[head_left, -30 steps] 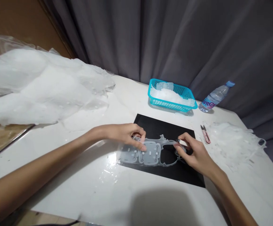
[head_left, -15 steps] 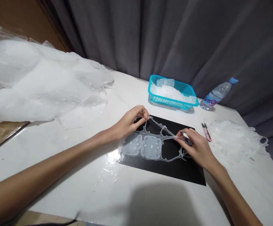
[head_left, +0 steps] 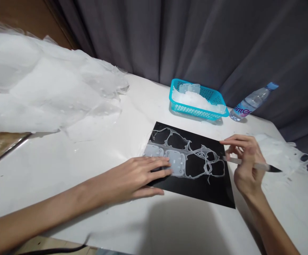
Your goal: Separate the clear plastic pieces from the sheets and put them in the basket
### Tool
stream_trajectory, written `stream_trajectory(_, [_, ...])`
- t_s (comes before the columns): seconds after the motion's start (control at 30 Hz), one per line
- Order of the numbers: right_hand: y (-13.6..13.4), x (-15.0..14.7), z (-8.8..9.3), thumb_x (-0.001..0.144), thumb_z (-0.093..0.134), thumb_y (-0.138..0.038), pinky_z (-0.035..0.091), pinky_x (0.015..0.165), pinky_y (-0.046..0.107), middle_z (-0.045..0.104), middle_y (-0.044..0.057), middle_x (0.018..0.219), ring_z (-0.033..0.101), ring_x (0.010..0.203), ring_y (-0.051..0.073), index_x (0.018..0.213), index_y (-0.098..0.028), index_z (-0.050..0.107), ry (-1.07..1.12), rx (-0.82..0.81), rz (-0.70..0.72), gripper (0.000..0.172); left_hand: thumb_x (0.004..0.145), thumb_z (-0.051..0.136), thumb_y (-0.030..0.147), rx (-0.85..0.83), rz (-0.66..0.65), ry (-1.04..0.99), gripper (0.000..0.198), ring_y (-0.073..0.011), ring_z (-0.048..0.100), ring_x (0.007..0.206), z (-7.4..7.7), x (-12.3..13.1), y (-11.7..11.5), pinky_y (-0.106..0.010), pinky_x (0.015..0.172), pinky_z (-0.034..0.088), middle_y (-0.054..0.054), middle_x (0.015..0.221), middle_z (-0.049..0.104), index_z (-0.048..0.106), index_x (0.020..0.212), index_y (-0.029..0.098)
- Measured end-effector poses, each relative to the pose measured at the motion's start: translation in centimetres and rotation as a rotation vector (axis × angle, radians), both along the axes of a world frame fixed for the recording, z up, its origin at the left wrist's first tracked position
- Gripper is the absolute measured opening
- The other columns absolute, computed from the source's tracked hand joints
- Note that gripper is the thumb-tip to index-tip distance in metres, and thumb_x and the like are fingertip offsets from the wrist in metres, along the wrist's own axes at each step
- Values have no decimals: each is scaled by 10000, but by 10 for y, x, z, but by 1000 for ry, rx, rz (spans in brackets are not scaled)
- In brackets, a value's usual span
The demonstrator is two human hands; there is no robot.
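Observation:
A translucent, rubbery sheet with rounded panels at its left and a torn, web-like frame at its right lies on a black mat. My left hand rests palm down over the panels, its fingers stretched out and touching them. Beyond the mat's right edge, my right hand is closed around a slim, pale pen-like tool with a black tapered end pointing right. The tool's other end is near the loose frame; I cannot tell whether they touch.
A turquoise basket with translucent pieces stands behind the mat, beside a water bottle. Large translucent sheets are heaped at left. Stringy scraps lie at right on the white table.
My left hand has let go of the frame's upper strip and come down flat on the panels. My right hand has released the frame and moved right, with the pen-like tool now clearly showing.

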State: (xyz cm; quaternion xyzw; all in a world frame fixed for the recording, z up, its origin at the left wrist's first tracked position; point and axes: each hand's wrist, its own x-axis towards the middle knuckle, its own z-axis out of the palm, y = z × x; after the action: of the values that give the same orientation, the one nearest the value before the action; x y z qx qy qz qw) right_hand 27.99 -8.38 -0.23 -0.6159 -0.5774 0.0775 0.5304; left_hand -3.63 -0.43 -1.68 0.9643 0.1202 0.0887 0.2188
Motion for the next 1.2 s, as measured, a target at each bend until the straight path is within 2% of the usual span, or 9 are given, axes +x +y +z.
stream_trajectory(0.17, [0,-12,6,997,59,-805,595,742,386,748,101,851,727,798,244,1023,-224,791,221,-342,224,935,1023,607,577,1,-7,1,742,-325,457,1517,-10,-3,10,-427,1225,424,-100,1708,359,355,1658,287])
stream_trajectory(0.27, [1,-19,4,1004,178,-813,552,572,305,729,70,681,686,614,200,1067,-200,773,275,-486,256,856,1010,601,619,36,-17,38,752,-331,442,1526,-9,2,16,-447,1219,429,-111,1725,307,375,1648,293])
stream_trajectory(0.37, [4,-26,-3,1009,463,-720,394,383,243,563,-38,462,505,370,144,1199,-187,703,256,-551,194,615,998,602,639,62,-42,29,735,-349,420,1537,-8,4,18,-471,1214,433,-136,1725,297,439,1618,279])
stream_trajectory(0.47, [6,-31,-10,1006,612,-562,417,392,238,561,-86,528,503,377,140,1582,-229,394,150,-495,149,700,997,611,630,75,-54,-22,735,-359,388,1553,-11,2,17,-483,1231,410,-145,1727,294,448,1615,269])
stream_trajectory(0.57, [7,-29,-13,1030,605,-475,476,423,256,669,-30,747,536,439,134,1703,-295,77,97,-431,174,874,1002,618,610,80,-42,-50,720,-367,429,1529,-14,1,15,-490,1220,422,-158,1710,343,454,1611,263])
stream_trajectory(0.67, [5,-21,-12,1046,581,-457,540,467,267,704,38,972,587,485,108,1632,-317,356,187,-478,296,643,996,607,635,75,12,-18,739,-388,503,1472,-14,3,12,-505,1175,464,-172,1681,400,446,1617,269])
stream_trajectory(0.8, [3,-15,-9,937,775,-337,644,887,353,654,79,1314,753,996,194,1535,-322,462,372,-464,520,675,986,594,667,59,32,33,743,-394,470,1495,-12,7,9,-517,1171,466,-156,1690,390,447,1616,303])
stream_trajectory(1.03, [3,-24,-9,761,947,-292,603,1046,413,691,41,1268,719,1221,263,1260,-305,558,369,-496,523,633,986,626,631,-30,96,-5,677,-371,475,1497,-12,8,4,-509,1189,456,-123,1690,400,499,1582,335])
stream_trajectory(1.2, [1,-25,-7,873,858,-334,578,1076,392,706,33,1313,700,1264,230,1259,-316,542,352,-596,570,499,1007,638,563,-82,115,-36,579,-354,479,1498,-11,9,4,-483,1210,443,-100,1694,400,564,1536,338])
